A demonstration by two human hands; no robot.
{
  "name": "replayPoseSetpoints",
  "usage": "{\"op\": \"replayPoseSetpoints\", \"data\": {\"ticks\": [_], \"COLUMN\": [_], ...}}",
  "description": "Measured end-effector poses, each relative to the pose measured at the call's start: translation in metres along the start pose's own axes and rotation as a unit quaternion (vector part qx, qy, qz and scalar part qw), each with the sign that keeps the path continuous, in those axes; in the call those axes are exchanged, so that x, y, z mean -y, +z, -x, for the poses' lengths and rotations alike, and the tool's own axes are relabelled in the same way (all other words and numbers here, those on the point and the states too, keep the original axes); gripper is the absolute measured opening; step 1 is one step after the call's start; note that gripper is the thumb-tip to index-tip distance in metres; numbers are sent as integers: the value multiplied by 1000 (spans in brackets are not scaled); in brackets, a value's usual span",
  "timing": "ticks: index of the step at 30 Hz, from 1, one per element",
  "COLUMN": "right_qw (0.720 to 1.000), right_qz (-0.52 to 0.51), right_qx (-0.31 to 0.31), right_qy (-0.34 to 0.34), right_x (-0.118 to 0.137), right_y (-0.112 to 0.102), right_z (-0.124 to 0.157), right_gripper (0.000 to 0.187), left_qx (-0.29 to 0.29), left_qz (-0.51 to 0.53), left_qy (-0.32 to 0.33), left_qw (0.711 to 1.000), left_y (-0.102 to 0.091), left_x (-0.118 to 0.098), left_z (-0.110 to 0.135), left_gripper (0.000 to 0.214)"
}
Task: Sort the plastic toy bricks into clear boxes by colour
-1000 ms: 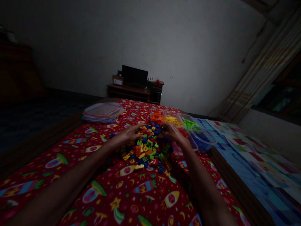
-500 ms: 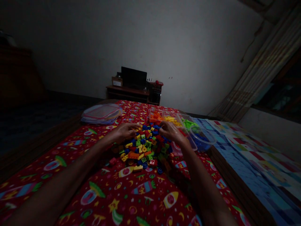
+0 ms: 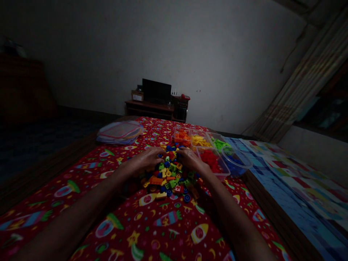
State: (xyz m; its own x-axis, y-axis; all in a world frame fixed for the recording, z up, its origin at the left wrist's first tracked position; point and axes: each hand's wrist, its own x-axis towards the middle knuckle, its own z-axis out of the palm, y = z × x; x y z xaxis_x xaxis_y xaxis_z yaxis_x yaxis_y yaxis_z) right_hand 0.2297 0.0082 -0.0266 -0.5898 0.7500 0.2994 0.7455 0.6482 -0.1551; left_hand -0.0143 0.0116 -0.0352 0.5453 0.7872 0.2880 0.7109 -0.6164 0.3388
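Note:
A loose pile of toy building blocks (image 3: 168,174) in yellow, green, blue, red and orange lies on a red patterned cloth (image 3: 146,224). My left hand (image 3: 152,157) reaches over the pile's left side, thumb and bent fingers apart, with no block visible between them. From the right, my right hand (image 3: 189,158) stretches its fingers over the far part of the pile. Its fingertips are dim and partly hidden among the blocks. Small blue wheels (image 3: 187,198) and a red block with a white pattern (image 3: 178,188) lie at the near edge.
Right of the pile stand clear tubs of sorted blocks: orange (image 3: 182,136), yellow (image 3: 200,141), green (image 3: 219,144), red (image 3: 210,161) and blue (image 3: 234,161). Stacked lids (image 3: 119,132) lie at the far left. Beyond is a desk with a monitor (image 3: 156,91).
Both hands have shifted over the pile: my right hand moved left and inward, my left hand slightly right and nearer. The red tub is now less covered. The view has tilted slightly.

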Motion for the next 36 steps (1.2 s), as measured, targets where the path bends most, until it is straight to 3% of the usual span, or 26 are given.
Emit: {"op": "replayPoseSetpoints", "data": {"ticks": [5, 13, 19, 22, 25, 32, 36], "right_qw": [998, 981, 929, 893, 877, 915, 956], "right_qz": [-9, -151, -343, -433, -468, -394, -247], "right_qx": [-7, -69, -88, -57, -44, -65, -145], "right_qy": [62, 97, 103, 107, 102, 64, 62], "right_x": [0, 10, 1, -2, -4, 5, 2], "right_y": [-12, -37, -39, -41, -44, -45, -60], "right_z": [1, 5, -2, 1, 5, -1, 1], "right_gripper": [33, 42, 27, 28, 32, 26, 27], "left_qx": [3, 12, 14, 6, -19, -89, -68], "left_qz": [9, 12, 55, 78, 116, 354, 300], "left_qy": [35, 39, 28, -22, -81, -138, -123], "left_qw": [999, 999, 998, 997, 990, 920, 944], "left_y": [5, 5, 1, -6, -8, -8, -7], "left_x": [2, -34, -43, -44, -45, -56, -50], "left_z": [2, 5, 7, 0, -6, -10, -9], "left_gripper": [31, 25, 21, 22, 29, 55, 46]}}
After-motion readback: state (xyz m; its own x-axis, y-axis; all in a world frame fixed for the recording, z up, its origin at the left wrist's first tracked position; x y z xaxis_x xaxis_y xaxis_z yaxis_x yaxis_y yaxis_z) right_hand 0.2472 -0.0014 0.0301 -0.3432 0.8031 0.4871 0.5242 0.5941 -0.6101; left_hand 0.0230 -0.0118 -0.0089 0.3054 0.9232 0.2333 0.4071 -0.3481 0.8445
